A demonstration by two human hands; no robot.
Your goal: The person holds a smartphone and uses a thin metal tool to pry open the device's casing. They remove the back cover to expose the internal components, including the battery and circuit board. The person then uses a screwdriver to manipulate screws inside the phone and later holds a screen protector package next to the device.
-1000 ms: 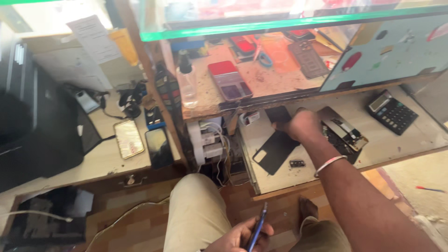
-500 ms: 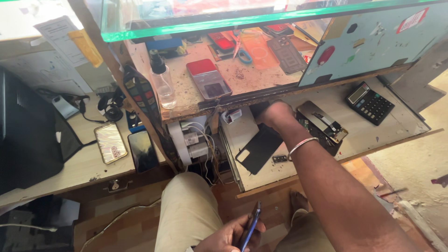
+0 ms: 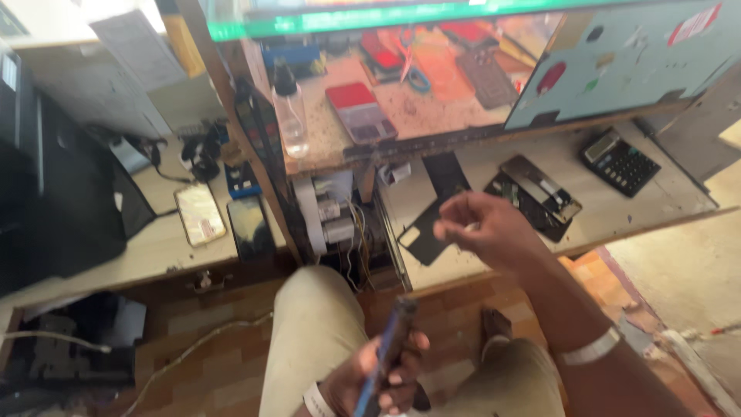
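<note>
While right hand hovers raised above lower shelf, fingers curled, pinching small pale item, too blurred to identify. Left hand low over lap, gripping blue-edged phone edge-on; screen not visible. Black flat panel on shelf near front edge, partly hidden behind right hand. Black calculator at shelf's right end. Red-lidded box on upper counter under green-edged glass. Pale teal board with red oval and round stickers leans at counter's right; lettering unreadable.
</note>
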